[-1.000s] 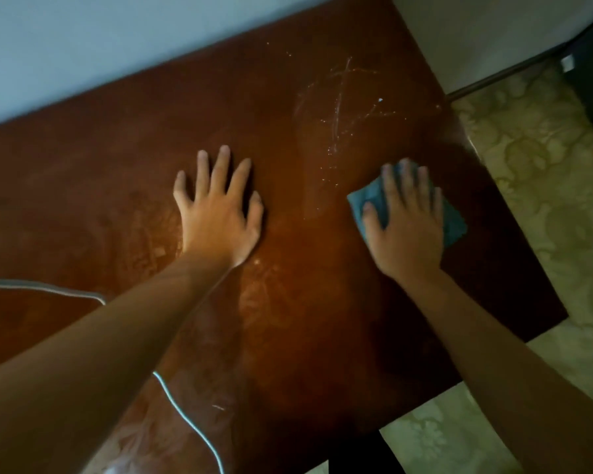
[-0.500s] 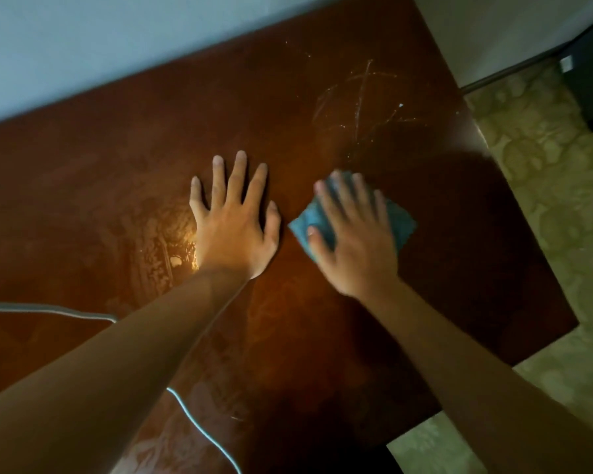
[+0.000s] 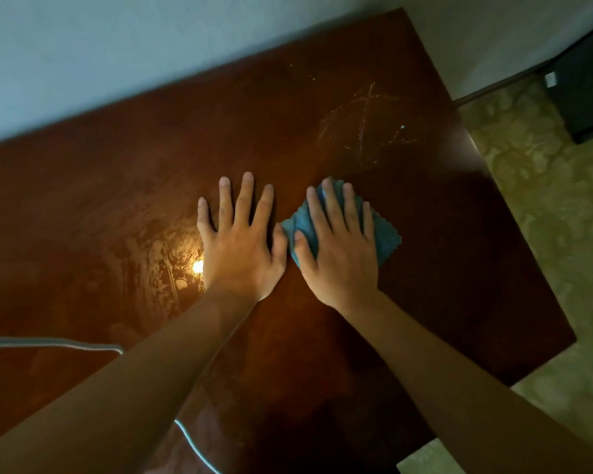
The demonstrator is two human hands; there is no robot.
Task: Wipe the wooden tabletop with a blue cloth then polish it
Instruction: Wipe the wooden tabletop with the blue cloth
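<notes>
We are pressing our right hand flat on the blue cloth, with the fingers lying straight and a little spread over it, pinning it to the wood rather than curling round it. The cloth is lying folded near the middle of the wooden tabletop, somewhat toward the right edge, and its scalloped border is showing past our fingers on the right and far sides. Our left hand is resting palm down on the bare wood just beside the cloth, its fingers straight and fanned out, holding nothing; its thumb is lying right against the cloth's left corner, very close to our right thumb.

Pale streaky marks are showing on the wood beyond the cloth, toward the far right corner of the tabletop. A bright lamp glare is reflecting off a smeary patch just left of our left wrist. A thin white cable is running in from the left edge, passing under our left forearm and showing again near the near edge. The far edge of the tabletop is sitting against a pale wall, and patterned flooring is lying past the right edge, where a dark object is standing by the wall.
</notes>
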